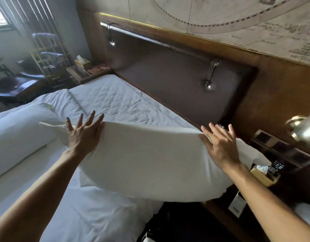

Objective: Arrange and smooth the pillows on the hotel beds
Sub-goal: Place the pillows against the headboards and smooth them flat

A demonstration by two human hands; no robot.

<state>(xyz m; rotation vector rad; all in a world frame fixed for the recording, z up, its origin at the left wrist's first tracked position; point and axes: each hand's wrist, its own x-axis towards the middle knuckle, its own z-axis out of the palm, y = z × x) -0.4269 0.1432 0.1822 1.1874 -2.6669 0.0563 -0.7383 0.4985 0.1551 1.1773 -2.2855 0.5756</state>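
A large white pillow (150, 163) hangs in the air above the near corner of the bed (115, 100), its right end out past the mattress edge. My left hand (84, 133) lies flat against the pillow's upper left part, fingers spread and straight. My right hand (219, 142) presses flat on the upper right part, fingers straight too. A second white pillow (16, 137) lies on the bed at the far left. The bare wrinkled sheet stretches up to the padded brown headboard (168, 72).
A bedside unit (281, 154) with switches, a remote and a tissue box stands at right, under a lamp (304, 130). Two reading lights (210, 84) stick out of the headboard. A far nightstand (88, 70), dark chair (16, 86) and window sit at left.
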